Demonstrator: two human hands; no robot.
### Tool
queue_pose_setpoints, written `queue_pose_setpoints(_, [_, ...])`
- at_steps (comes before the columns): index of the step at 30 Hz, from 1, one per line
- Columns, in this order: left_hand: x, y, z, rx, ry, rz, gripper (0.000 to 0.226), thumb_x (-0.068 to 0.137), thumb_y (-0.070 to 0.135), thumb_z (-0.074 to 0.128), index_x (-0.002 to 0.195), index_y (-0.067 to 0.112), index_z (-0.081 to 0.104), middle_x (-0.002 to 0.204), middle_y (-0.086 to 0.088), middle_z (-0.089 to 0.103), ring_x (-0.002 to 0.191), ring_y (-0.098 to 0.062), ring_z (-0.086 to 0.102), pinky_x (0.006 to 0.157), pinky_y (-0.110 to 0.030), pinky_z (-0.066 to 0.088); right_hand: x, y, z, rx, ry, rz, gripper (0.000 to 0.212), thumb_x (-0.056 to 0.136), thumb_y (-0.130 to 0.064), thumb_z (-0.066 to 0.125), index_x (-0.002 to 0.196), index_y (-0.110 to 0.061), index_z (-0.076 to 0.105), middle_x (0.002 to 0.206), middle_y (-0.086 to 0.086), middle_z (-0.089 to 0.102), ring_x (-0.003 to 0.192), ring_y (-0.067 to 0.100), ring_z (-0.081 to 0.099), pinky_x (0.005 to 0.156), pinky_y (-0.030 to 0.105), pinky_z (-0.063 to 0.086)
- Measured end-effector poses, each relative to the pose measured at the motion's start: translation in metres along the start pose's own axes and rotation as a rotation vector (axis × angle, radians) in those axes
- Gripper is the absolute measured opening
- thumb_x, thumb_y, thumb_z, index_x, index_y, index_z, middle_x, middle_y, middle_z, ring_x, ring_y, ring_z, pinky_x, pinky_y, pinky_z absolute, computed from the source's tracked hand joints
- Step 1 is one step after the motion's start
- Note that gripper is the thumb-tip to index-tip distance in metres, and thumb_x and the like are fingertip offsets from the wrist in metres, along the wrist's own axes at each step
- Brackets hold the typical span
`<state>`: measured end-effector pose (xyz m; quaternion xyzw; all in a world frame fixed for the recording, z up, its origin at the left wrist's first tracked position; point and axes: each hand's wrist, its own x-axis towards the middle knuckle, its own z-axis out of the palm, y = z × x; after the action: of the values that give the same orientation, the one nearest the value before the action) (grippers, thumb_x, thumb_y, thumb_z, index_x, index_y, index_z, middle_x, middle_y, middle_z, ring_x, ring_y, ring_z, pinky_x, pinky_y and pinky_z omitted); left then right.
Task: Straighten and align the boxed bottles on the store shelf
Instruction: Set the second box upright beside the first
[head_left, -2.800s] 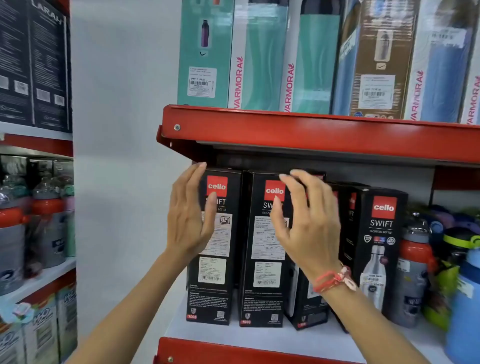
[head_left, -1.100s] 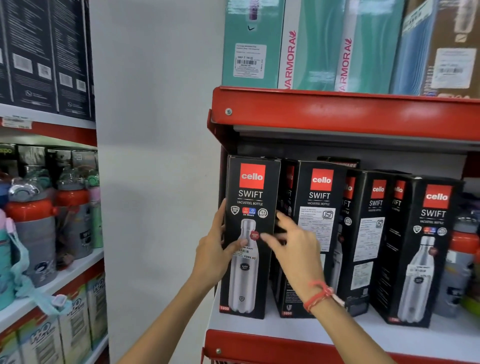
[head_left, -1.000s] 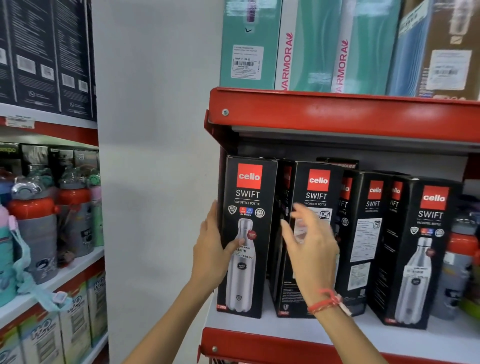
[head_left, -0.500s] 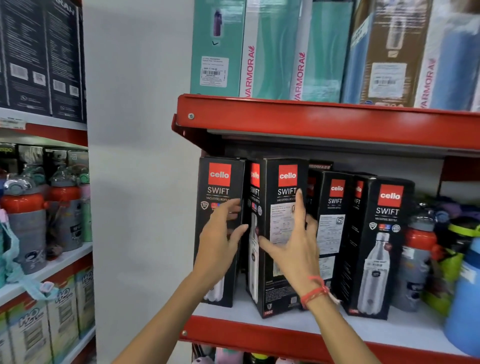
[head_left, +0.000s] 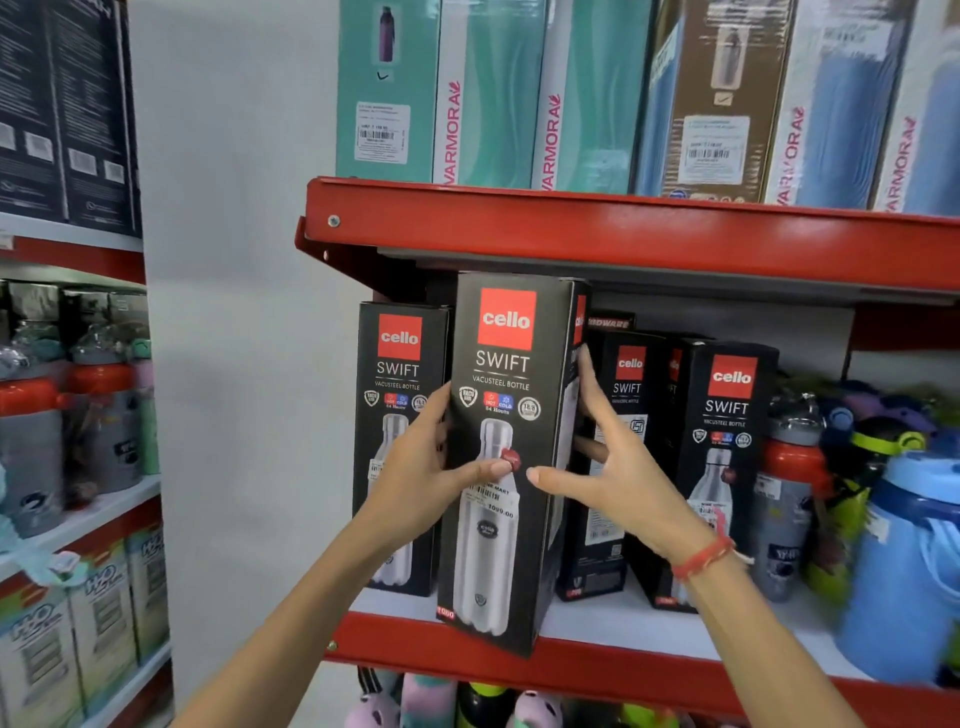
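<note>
Boxed bottle in hand (head_left: 511, 457): black Cello Swift carton, second from the left end of the red shelf (head_left: 623, 670). It stands forward of its row, its base at the shelf's front lip, printed bottle face turned toward the camera.
Change from half a second ago: the same carton then showed its label side and sat farther back; it now faces front and appears larger and nearer.
Left hand (head_left: 423, 475): clasps the carton's left edge, thumb laid across the front near the price sticker, fingers behind and hidden.
Right hand (head_left: 618, 475): spread against the carton's right side, forefinger pointing up along the edge, thumb reaching toward the front. Firm contact of the thumb cannot be confirmed. A red thread band (head_left: 704, 557) circles the wrist.
Leftmost carton (head_left: 400, 447): upright, front facing out, set back from the held carton and partly covered by the left hand.
Cartons to the right of the held carton (head_left: 727, 431): upright, farther back; one shows its label side, one its front.
Loose bottles (head_left: 795, 499): at the shelf's right end, blurred.
</note>
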<state>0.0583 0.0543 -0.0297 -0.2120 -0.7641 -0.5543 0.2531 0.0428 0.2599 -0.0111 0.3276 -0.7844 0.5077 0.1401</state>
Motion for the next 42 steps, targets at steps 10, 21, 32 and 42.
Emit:
queue_pose_setpoints(10, [0.024, -0.024, 0.036, 0.288, 0.216, -0.075, 0.093, 0.081, 0.023, 0.074, 0.152, 0.023, 0.013, 0.129, -0.001, 0.063, 0.11, -0.01, 0.058, 0.088, -0.018, 0.039, 0.053, 0.019, 0.012, -0.147, 0.052, 0.017, 0.111, 0.077, -0.005, 0.074, 0.15, -0.039, -0.002, 0.106, -0.038, 0.051, 0.108, 0.004, 0.061, 0.103, 0.036, 0.046])
queue_pose_setpoints(21, [0.032, -0.039, 0.04, 0.358, 0.158, -0.172, 0.091, 0.083, 0.022, 0.071, 0.152, 0.025, 0.011, 0.129, -0.006, 0.063, 0.117, -0.028, 0.059, 0.103, -0.044, 0.044, 0.054, 0.047, 0.024, -0.14, 0.074, 0.061, 0.111, 0.079, -0.01, 0.073, 0.149, -0.038, -0.008, 0.12, -0.033, 0.042, 0.119, 0.006, 0.049, 0.108, 0.038, 0.041])
queue_pose_setpoints(32, [0.021, -0.022, 0.044, 0.604, 0.346, 0.157, 0.071, 0.09, 0.009, 0.06, 0.149, 0.014, 0.023, 0.148, -0.009, 0.041, 0.11, -0.023, 0.06, 0.082, -0.023, 0.047, 0.029, 0.056, 0.016, -0.432, 0.826, 0.041, 0.066, 0.079, -0.026, 0.073, 0.136, -0.012, 0.044, 0.13, 0.015, 0.048, 0.112, 0.025, 0.051, 0.095, 0.037, 0.046])
queue_pose_setpoints(42, [0.014, -0.014, 0.073, 0.503, 0.301, 0.332, 0.047, 0.091, 0.01, 0.058, 0.137, 0.014, 0.045, 0.139, -0.003, 0.048, 0.129, -0.016, 0.045, 0.103, -0.002, 0.024, 0.014, 0.075, 0.008, -0.382, 0.54, 0.321, 0.115, 0.075, -0.033, 0.077, 0.148, -0.036, -0.012, 0.137, 0.029, 0.034, 0.109, 0.048, 0.054, 0.086, 0.048, 0.049])
